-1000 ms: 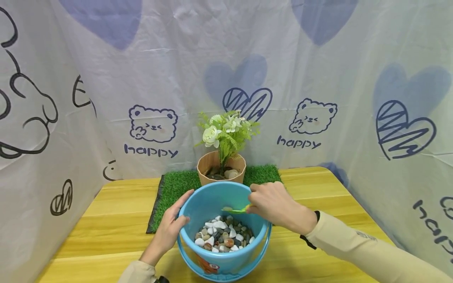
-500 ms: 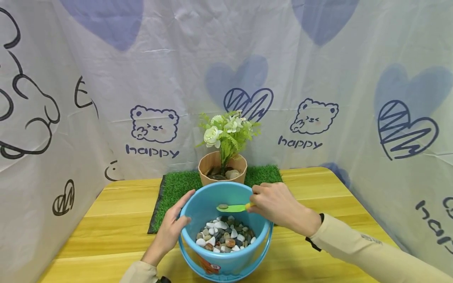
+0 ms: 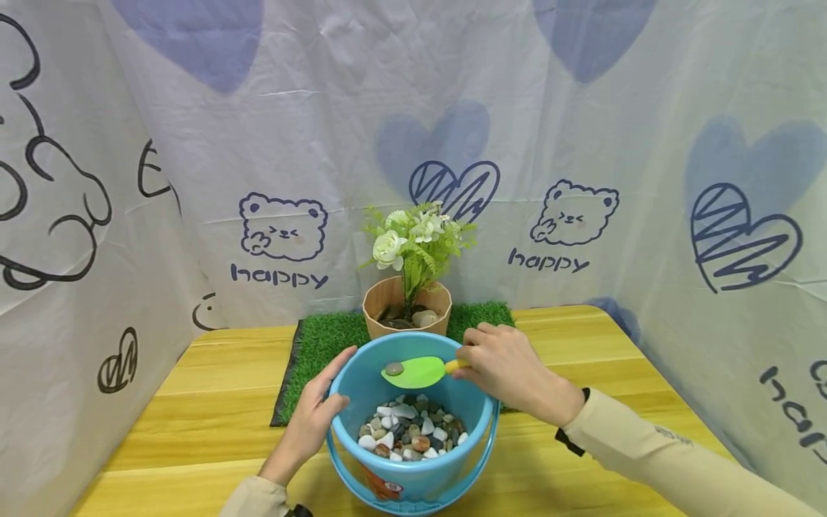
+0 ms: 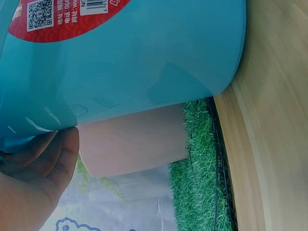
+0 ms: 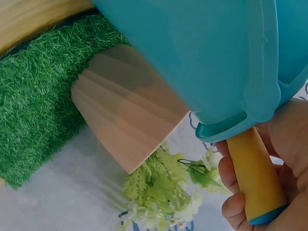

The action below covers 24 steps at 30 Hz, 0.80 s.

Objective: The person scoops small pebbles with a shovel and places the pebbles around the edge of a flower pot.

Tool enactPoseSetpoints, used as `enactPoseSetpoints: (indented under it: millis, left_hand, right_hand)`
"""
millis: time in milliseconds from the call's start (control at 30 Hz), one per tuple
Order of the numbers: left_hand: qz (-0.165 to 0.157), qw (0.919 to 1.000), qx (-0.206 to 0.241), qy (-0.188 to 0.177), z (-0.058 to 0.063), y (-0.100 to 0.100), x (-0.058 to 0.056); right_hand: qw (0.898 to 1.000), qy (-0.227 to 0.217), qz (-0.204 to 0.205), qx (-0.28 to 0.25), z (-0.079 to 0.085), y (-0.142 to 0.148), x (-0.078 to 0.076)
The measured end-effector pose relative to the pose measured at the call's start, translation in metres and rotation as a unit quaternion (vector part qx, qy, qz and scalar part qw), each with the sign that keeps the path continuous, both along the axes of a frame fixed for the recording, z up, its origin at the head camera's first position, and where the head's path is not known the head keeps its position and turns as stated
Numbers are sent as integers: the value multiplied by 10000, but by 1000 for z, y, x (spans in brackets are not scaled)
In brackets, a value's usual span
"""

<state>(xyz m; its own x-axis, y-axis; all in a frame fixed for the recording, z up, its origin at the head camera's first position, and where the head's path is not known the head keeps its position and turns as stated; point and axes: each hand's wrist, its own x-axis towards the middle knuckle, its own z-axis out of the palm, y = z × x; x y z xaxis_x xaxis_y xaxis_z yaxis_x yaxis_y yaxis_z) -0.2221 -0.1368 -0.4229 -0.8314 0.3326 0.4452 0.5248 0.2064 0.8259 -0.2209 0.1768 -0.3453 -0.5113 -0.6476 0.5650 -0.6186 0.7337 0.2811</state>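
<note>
A light blue bucket (image 3: 413, 467) with white, grey and brown pebbles (image 3: 410, 431) inside stands at the front of the table. My left hand (image 3: 313, 416) grips its left rim, thumb over the edge and fingers along the outer wall; the left wrist view shows those fingers (image 4: 62, 149) against the blue side. At the right rim my right hand (image 3: 507, 366) holds a toy shovel by its yellow handle (image 5: 255, 178). The shovel's green blade (image 3: 423, 372) lies flat above the pebbles, inside the bucket's mouth, and bears one grey-brown pebble (image 3: 393, 368) near its tip.
Directly behind the bucket, a peach-coloured pot (image 3: 381, 298) with white flowers (image 3: 388, 249) and some stones sits on a green turf mat (image 3: 323, 337). The wooden table (image 3: 213, 395) ends at a printed white curtain (image 3: 291, 143) on the back and sides.
The shovel has risen a little from within the bucket and turned, so its blade now faces up with a pebble on it. The left hand and bucket stay put.
</note>
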Motion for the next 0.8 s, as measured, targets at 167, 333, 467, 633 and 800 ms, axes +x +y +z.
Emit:
enactPoseSetpoints:
  millis: [167, 333, 467, 633, 800]
  left_hand:
    - [-48, 10000, -14, 4, 0, 0, 0]
    - [-74, 10000, 0, 9, 0, 0, 0]
    - [-46, 10000, 7, -60, 1, 1, 0]
    - [4, 9999, -3, -136, 2, 2, -1]
    - [2, 9998, 24, -194, 3, 1, -1]
  right_hand:
    - [9993, -215, 139, -288, -3, 2, -1]
    - [9975, -344, 271, -557, -7, 4, -2]
    - [9962, -410, 237, -735, -8, 4, -1]
    - [9959, -346, 69, -834, -9, 5, 1]
    - [9948, -397, -38, -940, -7, 7, 3]
